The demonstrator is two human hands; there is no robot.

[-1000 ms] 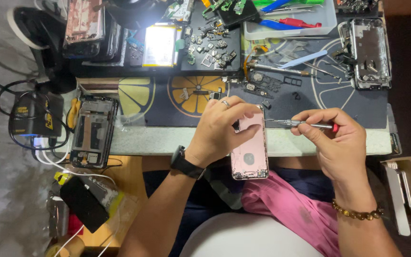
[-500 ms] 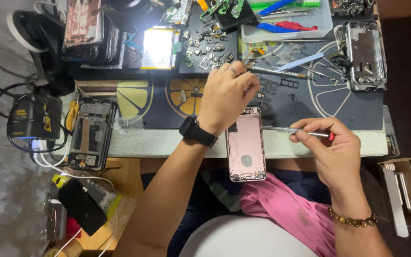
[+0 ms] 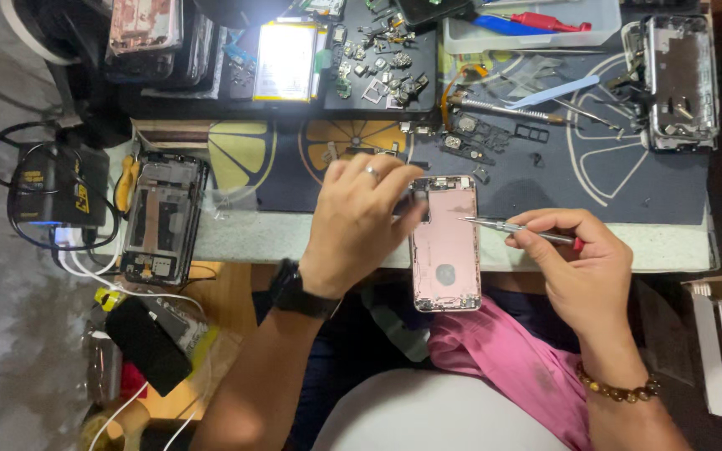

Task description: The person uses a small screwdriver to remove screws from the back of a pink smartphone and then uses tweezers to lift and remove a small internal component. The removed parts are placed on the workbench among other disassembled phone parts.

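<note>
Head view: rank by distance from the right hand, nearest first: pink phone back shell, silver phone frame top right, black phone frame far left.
1. Pink phone back shell: just left of the right hand, under the tool tip.
2. Silver phone frame: top right, beyond the hand.
3. Black phone frame: far left, past the left hand.

This is a phone repair workshop. A dark grey rubber work mat (image 3: 495, 179) with citrus-slice prints covers the desk (image 3: 277, 238), strewn with small loose metal parts (image 3: 382, 71) and thin steel tools (image 3: 503, 108). Stripped phone frames (image 3: 163, 217) lie about, a bare silver housing (image 3: 680, 79) and a black boxy power unit (image 3: 56, 185) with cables.
</note>
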